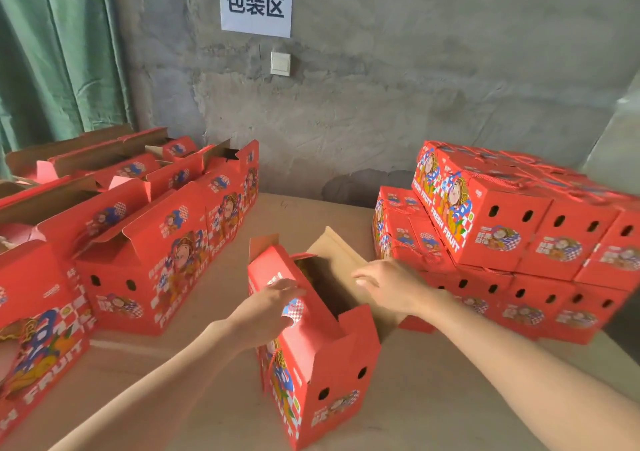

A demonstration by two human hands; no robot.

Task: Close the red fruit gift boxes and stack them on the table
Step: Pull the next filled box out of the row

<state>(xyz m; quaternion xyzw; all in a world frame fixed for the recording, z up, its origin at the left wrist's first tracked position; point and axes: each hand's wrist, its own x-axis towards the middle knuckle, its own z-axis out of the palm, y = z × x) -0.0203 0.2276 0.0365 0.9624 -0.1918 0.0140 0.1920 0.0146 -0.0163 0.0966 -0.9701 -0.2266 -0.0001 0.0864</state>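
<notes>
A red fruit gift box [325, 364] stands open on the brown table [433, 398] in front of me, its top flaps up and a brown inner flap [341, 249] folded out to the right. My left hand [266, 306] lies with straight fingers on the box's left top flap. My right hand [391, 286] reaches over the right brown flap with fingers extended, touching or just above it. On the right stands a stack of closed red boxes [512, 228], two layers high.
Several open red boxes [145, 249] stand in rows on the left side of the table. A grey concrete wall [381, 104] with a white paper sign [255, 1] and a switch [280, 63] is behind. A green curtain [52, 52] hangs at the far left.
</notes>
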